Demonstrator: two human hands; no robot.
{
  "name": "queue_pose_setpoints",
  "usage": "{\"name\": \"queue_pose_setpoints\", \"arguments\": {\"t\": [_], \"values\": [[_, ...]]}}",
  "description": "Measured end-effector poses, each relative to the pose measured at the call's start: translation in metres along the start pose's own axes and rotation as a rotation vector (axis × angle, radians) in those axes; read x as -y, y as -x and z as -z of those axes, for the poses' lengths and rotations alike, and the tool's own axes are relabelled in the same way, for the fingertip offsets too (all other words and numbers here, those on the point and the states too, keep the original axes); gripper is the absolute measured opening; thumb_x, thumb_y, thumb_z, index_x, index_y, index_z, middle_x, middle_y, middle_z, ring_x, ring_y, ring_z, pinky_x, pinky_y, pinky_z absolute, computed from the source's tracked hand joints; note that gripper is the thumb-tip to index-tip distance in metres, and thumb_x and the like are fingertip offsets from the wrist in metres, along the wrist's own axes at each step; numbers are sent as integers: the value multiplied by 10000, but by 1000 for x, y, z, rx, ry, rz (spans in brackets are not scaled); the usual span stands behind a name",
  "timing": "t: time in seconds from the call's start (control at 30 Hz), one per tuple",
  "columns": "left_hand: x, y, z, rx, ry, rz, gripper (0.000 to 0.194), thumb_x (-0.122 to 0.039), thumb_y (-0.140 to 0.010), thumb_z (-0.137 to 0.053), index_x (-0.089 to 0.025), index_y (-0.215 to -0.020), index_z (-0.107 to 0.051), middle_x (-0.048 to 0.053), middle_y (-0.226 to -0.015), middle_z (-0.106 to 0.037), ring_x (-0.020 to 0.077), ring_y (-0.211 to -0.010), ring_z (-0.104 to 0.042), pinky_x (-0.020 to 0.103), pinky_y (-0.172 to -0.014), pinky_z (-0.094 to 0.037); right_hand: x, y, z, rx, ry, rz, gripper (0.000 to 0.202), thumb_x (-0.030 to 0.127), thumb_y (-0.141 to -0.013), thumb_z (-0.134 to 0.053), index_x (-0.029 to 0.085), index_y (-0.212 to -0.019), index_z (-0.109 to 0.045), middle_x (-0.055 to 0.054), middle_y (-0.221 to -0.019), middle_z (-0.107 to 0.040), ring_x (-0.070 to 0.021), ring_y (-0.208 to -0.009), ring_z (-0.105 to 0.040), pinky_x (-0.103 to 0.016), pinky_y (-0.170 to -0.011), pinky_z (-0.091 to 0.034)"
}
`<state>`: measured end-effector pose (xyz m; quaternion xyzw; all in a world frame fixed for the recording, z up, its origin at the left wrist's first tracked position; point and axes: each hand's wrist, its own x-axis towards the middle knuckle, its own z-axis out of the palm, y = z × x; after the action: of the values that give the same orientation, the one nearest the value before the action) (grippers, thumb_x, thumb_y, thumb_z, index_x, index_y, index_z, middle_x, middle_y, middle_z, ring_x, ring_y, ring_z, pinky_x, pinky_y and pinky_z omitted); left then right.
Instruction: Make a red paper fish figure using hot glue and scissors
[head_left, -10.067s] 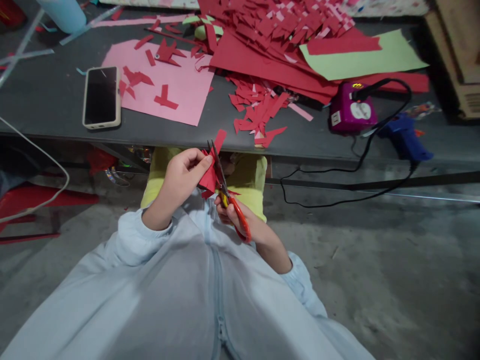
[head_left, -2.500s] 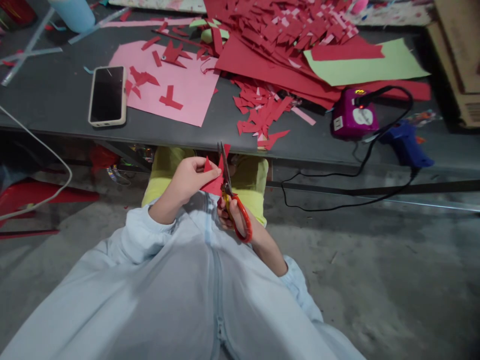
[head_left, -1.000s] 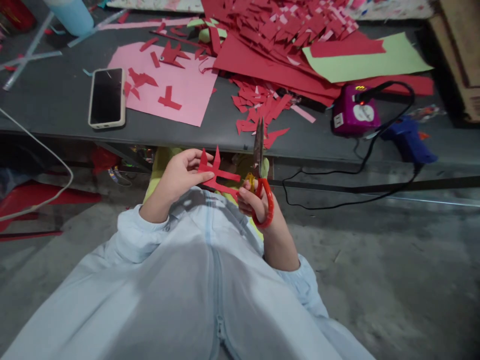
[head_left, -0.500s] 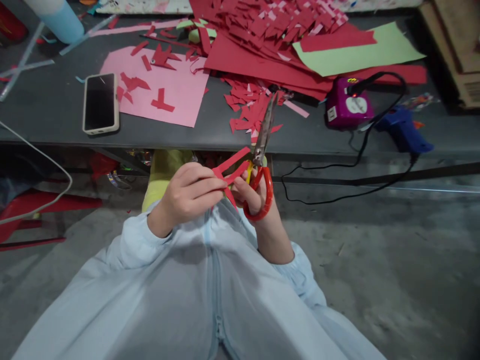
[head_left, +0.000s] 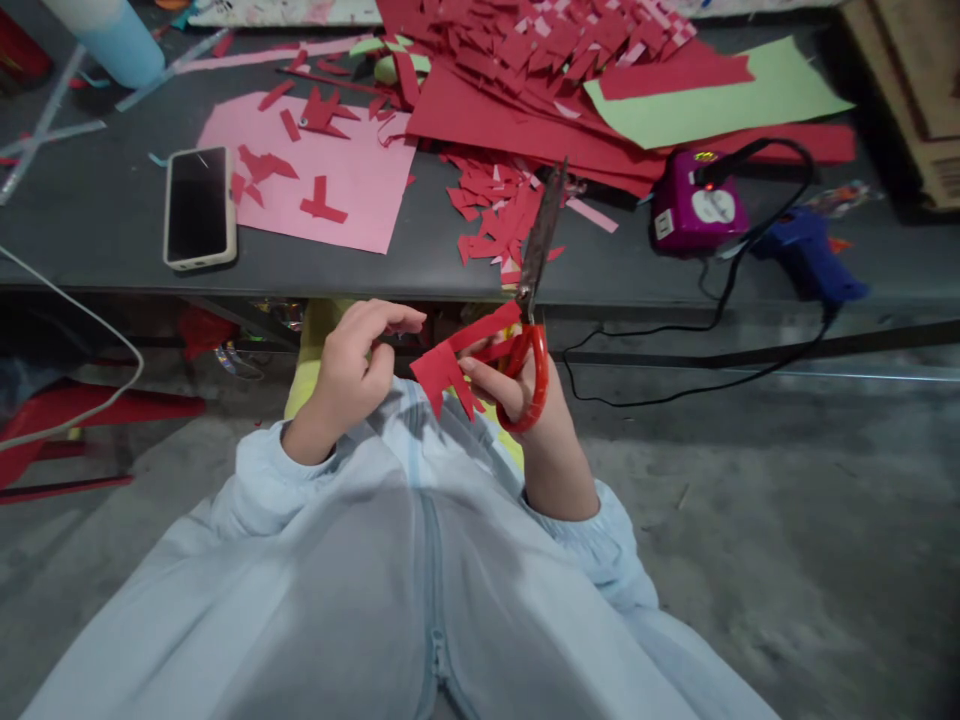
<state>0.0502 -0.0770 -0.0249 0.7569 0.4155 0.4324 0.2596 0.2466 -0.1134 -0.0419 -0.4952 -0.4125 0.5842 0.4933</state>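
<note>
The right hand [head_left: 517, 385] has its fingers through the red loop of the scissors [head_left: 534, 290], blades shut and pointing up toward 1 o'clock over the worktop [head_left: 105, 220] edge. The same hand pinches the cutout [head_left: 450, 365], a branched piece of red paper held in front of the lap, just below the worktop's near edge. The left hand [head_left: 352, 365] sits at 9 o'clock of the cutout, fingers loosely curled and apart from it, gripping nothing.

The cutout looks very light and thin. Its narrow arms will probably flop, crease or tear if pulled, so the wider body where the arms meet seems the safest place for a grip, with a flat pinch between thumb and fingertip. The scissors are stiff and heavier; their handle loop is the place to hold.

On the worktop at 12 o'clock lie red scraps [head_left: 502, 215], a pink sheet [head_left: 352, 185] and a phone [head_left: 196, 205].
</note>
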Motion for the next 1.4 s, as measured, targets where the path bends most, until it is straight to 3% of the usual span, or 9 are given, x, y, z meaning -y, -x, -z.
{"name": "queue_pose_setpoints", "arguments": {"t": [0.13, 0.23, 0.33, 0.47, 0.6, 0.73, 0.87, 1.13, 1.4], "values": [[-5, -3, -1, 223, 219, 397, 283, -295, -941, -458, -171, -1000, -706, 51, -905, -746, 154, -811, -685, 276, -733, -536, 3, -1, 0, 83, 160, 15, 306, 359, -781, -761, 237, -804, -481, 56, -639, -499, -113, -571, -460, -289, -567, -415], [-9, -6, -1, 347, 217, 466, 251, -390, -886, -583, -173, -901, -709, 29, -826, -724, 139, -726, -633, 253, -646, -485, -1, -3, -2, 113, 128, 16, 369, 424, -771, -776, 246, -810, -456, 68, -631, -479, -112, -573, -466, -287, -570, -429], [-9, -9, 0, 359, 217, 520, 198, -366, -820, -666, -171, -814, -698, 8, -752, -688, 119, -665, -584, 238, -606, -447, -6, -4, -5, 122, 84, 2, 447, 487, -724, -820, 244, -825, -460, 63, -667, -512, -106, -579, -477, -288, -577, -441], [-6, -10, -1, 317, 252, 581, 182, -349, -804, -685, -173, -757, -686, -11, -679, -638, 105, -611, -538, 236, -582, -424, -8, -4, -6, 106, 108, -28, 438, 524, -725, -820, 231, -849, -519, 58, -658, -524, -98, -558, -456, -286, -560, -426], [4, -10, -4, 145, 356, 641, 281, -439, -757, -753, -178, -708, -659, -9, -658, -616, 112, -600, -522, 248, -572, -409, -9, -3, -1, 4, 33, -89, 484, 590, -723, -798, 242, -854, -489, 30, -754, -594, -75, -534, -410, -259, -496, -354], [16, -12, -4, -7, 412, 710, 297, -445, -721, -782, -179, -684, -654, -12, -643, -609, 108, -590, -497, 252, -580, -401, -15, 0, 10, -23, -61, -164, 538, 656, -710, -785, 257, -842, -450, 63, -667, -481, -68, -483, -312, -250, -440, -248], [21, -15, -1, -87, 475, 743, 253, -385, -717, -789, -179, -677, -648, -22, -640, -598, 97, -584, -495, 246, -590, -414, -24, 5, 18, 18, -107, -217, 563, 706, -705, -764, 259, -796, -434, 85, -608, -346, -71, -472, -249, -247, -438, -187], [21, -16, 1, -147, 550, 714, 288, -398, -700, -840, -180, -664, -656, -46, -580, -532, 78, -563, -474, 221, -578, -435, -38, 21, 12, 242, -199, -327, 563, 739, -736, -702, 260, -846, -429, 87, -657, -309, -70, -494, -215, -250, -462, -164], [22, -15, -3, -184, 521, 686, 251, -376, -681, -817, -191, -672, -647, -53, -560, -507, 74, -528, -397, 224, -520, -347, -28, 34, 10, 373, 56, -233, 433, 627, -883, -631, 228, -820, -477, 61, -682, -369, -84, -548, -285, -258, -484, -237]]}}
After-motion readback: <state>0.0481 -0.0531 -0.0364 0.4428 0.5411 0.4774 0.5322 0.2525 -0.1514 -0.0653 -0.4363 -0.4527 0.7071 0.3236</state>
